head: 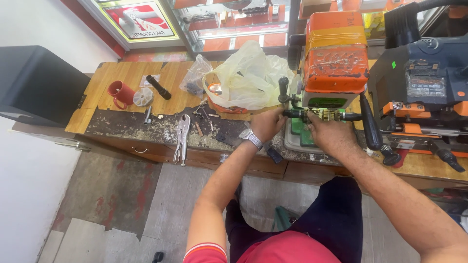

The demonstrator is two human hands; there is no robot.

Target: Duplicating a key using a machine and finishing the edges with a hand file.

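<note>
left hand (267,124) pinched shut on black clamp handle (294,113) | right hand (331,134) curled over brass clamp (324,115), grip hidden | mid-frame under orange key-cutting machine (335,58) | could pinch fingers if clamp slips

My two arms are bare from the shoulder sleeves down. On my left wrist I wear a metal wristwatch (250,138) with a silver link band and a round pale dial. My left hand (266,123) and right hand (329,133) wear no gloves or rings that I can make out. My shirt (287,249) is red, its short left sleeve edged with thin pale stripes. My trousers (336,219) are dark navy.
</note>
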